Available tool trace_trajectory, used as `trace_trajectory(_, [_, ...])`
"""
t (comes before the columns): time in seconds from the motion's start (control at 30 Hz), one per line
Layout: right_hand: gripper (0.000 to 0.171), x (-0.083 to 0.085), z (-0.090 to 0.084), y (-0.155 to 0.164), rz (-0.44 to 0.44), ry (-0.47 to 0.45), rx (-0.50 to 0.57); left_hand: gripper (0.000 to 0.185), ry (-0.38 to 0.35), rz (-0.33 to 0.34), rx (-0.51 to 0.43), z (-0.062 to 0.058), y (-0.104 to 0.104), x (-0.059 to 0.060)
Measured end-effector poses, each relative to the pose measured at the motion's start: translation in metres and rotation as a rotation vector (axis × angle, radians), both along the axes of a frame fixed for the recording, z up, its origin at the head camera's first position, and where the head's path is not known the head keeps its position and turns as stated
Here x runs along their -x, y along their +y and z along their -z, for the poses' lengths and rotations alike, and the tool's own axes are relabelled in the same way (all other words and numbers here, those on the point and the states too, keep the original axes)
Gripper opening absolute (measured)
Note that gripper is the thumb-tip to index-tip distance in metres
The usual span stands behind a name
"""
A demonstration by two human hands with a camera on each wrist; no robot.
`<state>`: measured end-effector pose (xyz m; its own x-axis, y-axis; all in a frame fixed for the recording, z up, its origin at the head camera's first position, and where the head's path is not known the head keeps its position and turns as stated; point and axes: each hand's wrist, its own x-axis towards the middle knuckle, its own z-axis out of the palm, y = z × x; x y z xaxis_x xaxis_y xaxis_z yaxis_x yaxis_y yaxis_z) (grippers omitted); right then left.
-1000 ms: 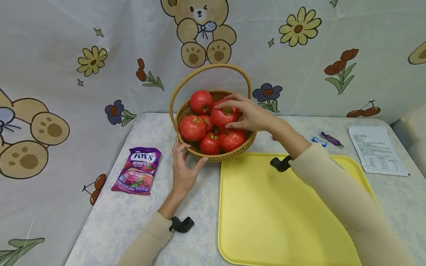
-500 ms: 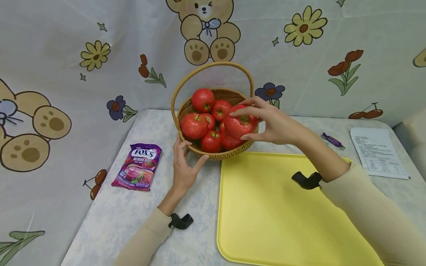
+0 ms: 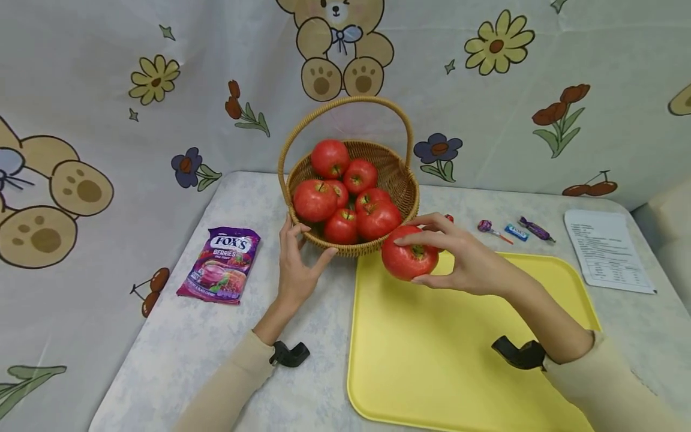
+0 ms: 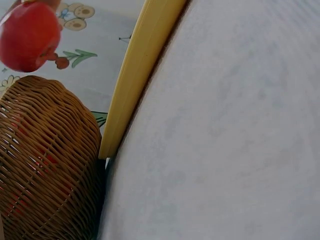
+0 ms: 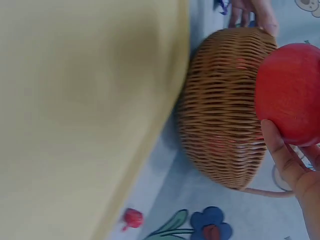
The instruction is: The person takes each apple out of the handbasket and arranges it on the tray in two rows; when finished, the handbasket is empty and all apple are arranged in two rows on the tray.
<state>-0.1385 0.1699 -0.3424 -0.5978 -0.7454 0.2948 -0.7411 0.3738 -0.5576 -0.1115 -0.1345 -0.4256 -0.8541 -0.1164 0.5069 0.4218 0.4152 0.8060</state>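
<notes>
The tabletop (image 3: 318,360) is pale, mottled with blue; behind its far edge hangs a cloth (image 3: 216,36) with bears and flowers. The fruit (image 3: 400,262) is round, red, a little shiny, greenish at the stem; my right hand (image 3: 466,258) pinches it above the far left corner of the yellow tray (image 3: 432,366). My left hand (image 3: 298,276), fingers spread, touches the basket (image 3: 396,174).

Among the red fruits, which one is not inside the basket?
It is the fruit held in the air by the right hand, in front of the wicker basket. The other red fruits all sit inside it.
</notes>
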Motion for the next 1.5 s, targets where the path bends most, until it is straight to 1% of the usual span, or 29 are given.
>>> trace_trajectory(0.13, [0.060,-0.005,0.024,0.006,0.012,-0.075,-0.017,0.054,-0.004,-0.004,0.007,-0.001,-0.002,0.001])
trace_trajectory(0.3, [0.055,-0.006,0.049,0.008,0.024,-0.190,-0.033,0.054,-0.015,-0.005,0.007,0.000,-0.003,0.000])
trace_trajectory(0.4, [0.055,-0.006,0.059,0.008,0.036,-0.238,-0.043,0.054,-0.019,-0.004,0.007,0.000,-0.002,-0.001])
trace_trajectory(0.53, [0.055,-0.005,0.067,0.008,0.044,-0.269,-0.057,0.054,-0.026,-0.007,0.005,0.000,-0.002,-0.002])
trace_trajectory(0.77, [0.055,-0.001,0.074,0.004,0.025,-0.244,-0.057,0.053,-0.027,-0.006,0.003,0.000,-0.002,-0.002])
trace_trajectory(0.9, [0.054,0.000,0.075,0.002,0.021,-0.229,-0.061,0.053,-0.020,0.001,0.005,0.000,-0.002,-0.002])
trace_trajectory(1.23, [0.055,0.002,0.075,0.001,0.048,-0.297,-0.103,0.053,-0.021,0.008,0.004,0.000,-0.001,-0.002])
trace_trajectory(1.33, [0.060,0.002,0.072,0.002,0.050,-0.279,-0.130,0.053,-0.016,0.008,0.004,0.000,0.000,-0.002])
trace_trajectory(1.4, [0.064,0.001,0.069,0.002,0.054,-0.245,-0.157,0.054,-0.009,0.007,0.004,0.000,0.000,-0.002])
trace_trajectory(1.5, [0.062,0.000,0.057,0.003,0.072,-0.184,-0.178,0.053,0.000,0.006,0.005,0.000,0.000,-0.001])
